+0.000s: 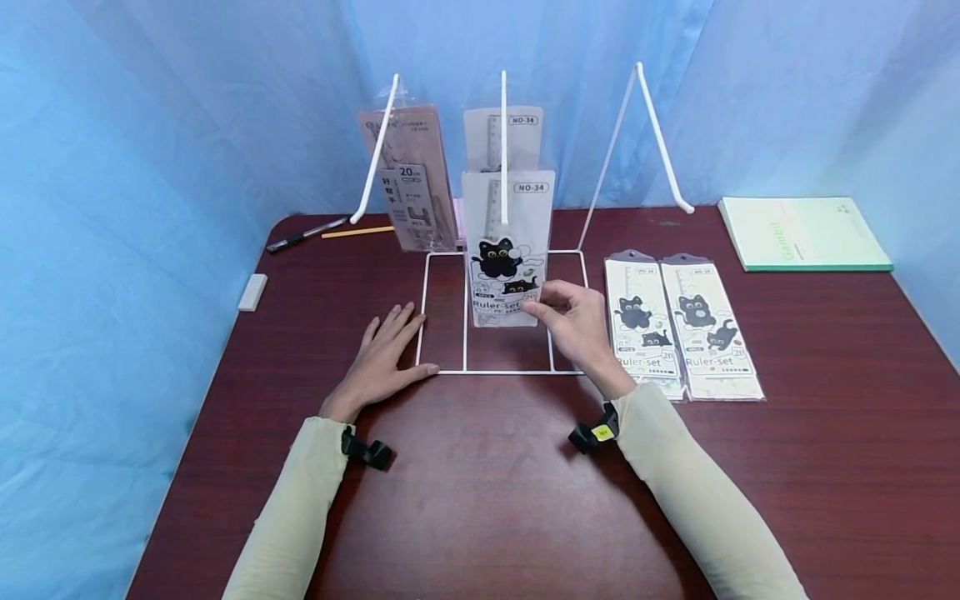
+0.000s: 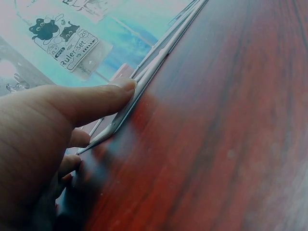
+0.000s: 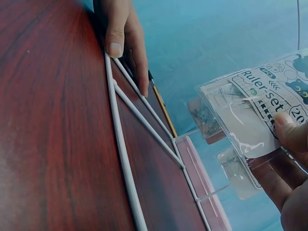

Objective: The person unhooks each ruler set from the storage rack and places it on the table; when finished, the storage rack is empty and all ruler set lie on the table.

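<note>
My right hand (image 1: pixel 577 325) pinches the lower right corner of a ruler set pack (image 1: pixel 528 217) printed with black cats, thumb on its front and fingers behind. This pack stands upright at the middle prong (image 1: pixel 504 150) of a white wire rack, and the prong's tip shows in front of it. Behind it hangs a similar pack (image 1: pixel 525 137), partly hidden. To the left, my left hand (image 1: pixel 386 358) rests on the table with fingers spread, beside the rack's base (image 1: pixel 495 372). In the left wrist view its thumb (image 2: pixel 103 98) touches the base wire.
Brownish ruler packs (image 1: pixel 420 175) hang from the left prong; the right prong (image 1: pixel 663 142) is bare. Two more ruler set packs (image 1: pixel 633 317) lie right of the rack. A green notebook (image 1: pixel 810 233), a pen (image 1: pixel 303 237), a yellow pencil (image 1: pixel 356 232) and a white eraser (image 1: pixel 252 292) lie around.
</note>
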`<state>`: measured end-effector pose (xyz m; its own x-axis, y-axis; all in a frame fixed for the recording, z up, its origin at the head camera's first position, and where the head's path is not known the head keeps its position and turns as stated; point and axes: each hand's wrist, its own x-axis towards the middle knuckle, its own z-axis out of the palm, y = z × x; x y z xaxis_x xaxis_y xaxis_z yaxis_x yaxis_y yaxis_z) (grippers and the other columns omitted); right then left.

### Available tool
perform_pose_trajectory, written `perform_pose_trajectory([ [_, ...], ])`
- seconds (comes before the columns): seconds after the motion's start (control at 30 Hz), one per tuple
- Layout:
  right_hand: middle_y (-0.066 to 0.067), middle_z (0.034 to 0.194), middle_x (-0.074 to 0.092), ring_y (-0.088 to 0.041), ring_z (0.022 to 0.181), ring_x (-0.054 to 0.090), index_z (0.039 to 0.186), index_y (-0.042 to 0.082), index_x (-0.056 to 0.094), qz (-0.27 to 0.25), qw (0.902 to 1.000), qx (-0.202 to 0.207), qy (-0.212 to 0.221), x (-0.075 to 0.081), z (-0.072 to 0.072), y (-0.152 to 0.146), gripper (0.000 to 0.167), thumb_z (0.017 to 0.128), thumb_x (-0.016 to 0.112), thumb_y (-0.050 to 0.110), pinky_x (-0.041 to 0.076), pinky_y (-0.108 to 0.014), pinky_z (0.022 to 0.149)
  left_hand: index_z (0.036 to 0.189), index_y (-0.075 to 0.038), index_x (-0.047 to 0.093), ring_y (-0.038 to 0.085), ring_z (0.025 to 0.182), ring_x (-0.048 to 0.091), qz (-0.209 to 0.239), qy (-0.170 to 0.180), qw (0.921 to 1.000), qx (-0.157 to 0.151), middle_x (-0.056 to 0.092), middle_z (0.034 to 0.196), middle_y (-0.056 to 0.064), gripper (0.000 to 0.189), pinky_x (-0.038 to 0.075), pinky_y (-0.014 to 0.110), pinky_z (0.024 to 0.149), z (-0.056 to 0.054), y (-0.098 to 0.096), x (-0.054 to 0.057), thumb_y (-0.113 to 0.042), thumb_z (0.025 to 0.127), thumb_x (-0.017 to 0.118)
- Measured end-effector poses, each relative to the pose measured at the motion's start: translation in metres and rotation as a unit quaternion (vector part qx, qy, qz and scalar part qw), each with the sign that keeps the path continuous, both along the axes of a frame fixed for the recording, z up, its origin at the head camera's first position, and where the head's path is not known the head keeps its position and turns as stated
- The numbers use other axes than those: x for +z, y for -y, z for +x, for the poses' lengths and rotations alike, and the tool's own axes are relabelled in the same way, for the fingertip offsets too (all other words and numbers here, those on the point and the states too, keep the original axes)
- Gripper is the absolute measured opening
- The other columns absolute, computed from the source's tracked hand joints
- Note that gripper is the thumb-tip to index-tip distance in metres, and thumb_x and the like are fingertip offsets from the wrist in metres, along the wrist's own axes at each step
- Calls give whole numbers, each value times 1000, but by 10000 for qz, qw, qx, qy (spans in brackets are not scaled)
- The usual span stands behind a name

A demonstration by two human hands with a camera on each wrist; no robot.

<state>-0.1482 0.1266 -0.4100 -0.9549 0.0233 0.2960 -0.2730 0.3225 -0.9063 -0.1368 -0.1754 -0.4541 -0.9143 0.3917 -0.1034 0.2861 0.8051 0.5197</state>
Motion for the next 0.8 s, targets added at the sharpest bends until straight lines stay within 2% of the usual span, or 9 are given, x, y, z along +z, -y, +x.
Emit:
perform_pose_trajectory([
  [0.33,-28,86,75,15,67,61,92,-8,75,-62,9999,107,108,0,12,-3,16,79,80,-1,52,-8,66,160,-15,27,29,160,7,-21,43,10000,12,14,171,7,87,0,54,128,-1,0,0,-50,91,68],
  [0.53,-30,83,73,11,64,60,91,-10,74,-236,9994,185,154,1,20,-4,14,79,79,-5,51,-10,63,160,-14,28,29,160,8,-11,-5,10000,2,15,171,8,87,0,54,128,-1,1,1,-49,91,68],
  [0.8,-31,83,73,13,67,62,89,-11,74,-246,9992,299,38,1,29,-3,13,79,79,-5,53,-10,65,159,-13,29,31,159,8,-36,-28,10000,22,16,170,9,88,1,56,128,-1,0,-1,-49,89,70],
])
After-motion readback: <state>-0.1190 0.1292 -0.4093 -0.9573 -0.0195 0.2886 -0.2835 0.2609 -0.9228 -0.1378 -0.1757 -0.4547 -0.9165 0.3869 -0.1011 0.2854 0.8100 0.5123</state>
